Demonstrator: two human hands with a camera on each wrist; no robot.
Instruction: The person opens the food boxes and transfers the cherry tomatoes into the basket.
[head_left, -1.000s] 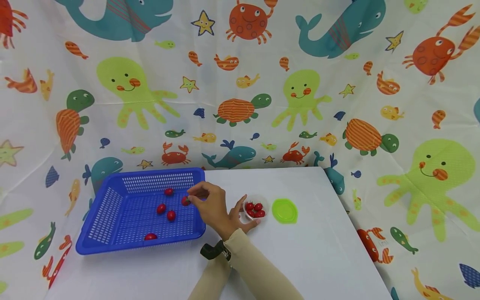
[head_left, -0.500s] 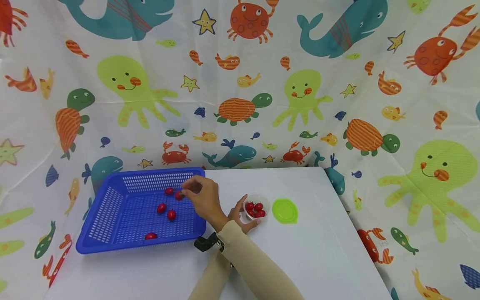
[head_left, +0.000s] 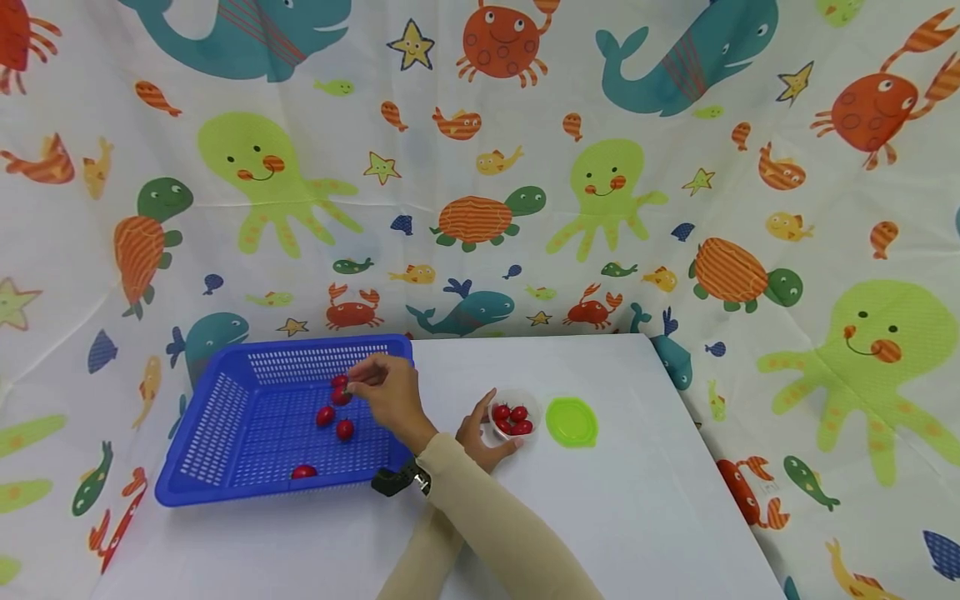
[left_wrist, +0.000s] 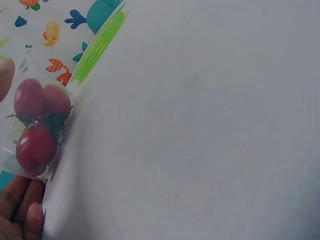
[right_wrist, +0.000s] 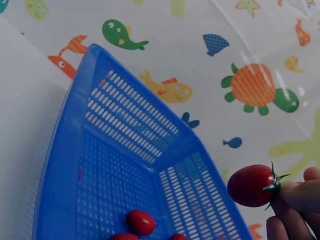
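Note:
My right hand (head_left: 392, 400) is over the right part of a blue plastic basket (head_left: 247, 492), crossing above my left forearm. It pinches a red cherry tomato (right_wrist: 250, 186) by its green stem end, between thumb and fingertips. Several other cherry tomatoes, one of them this tomato (head_left: 345, 429), lie on the basket floor. To the right of the basket, my left hand (head_left: 483, 442) holds a small clear plastic cup (left_wrist: 62, 155) from its left side, thumb and fingers around it. Several tomatoes with green stems (left_wrist: 36, 145) are inside the cup.
A bright green lid (head_left: 572, 422) lies flat just right of the cup. Everything stands on a white table (head_left: 660, 500), with a sea-animal patterned curtain (head_left: 480, 275) behind and at both sides.
My right hand has moved left and slightly farther back over the basket, carrying the pinched tomato toward the one at the back. My left hand and the cup have stayed put.

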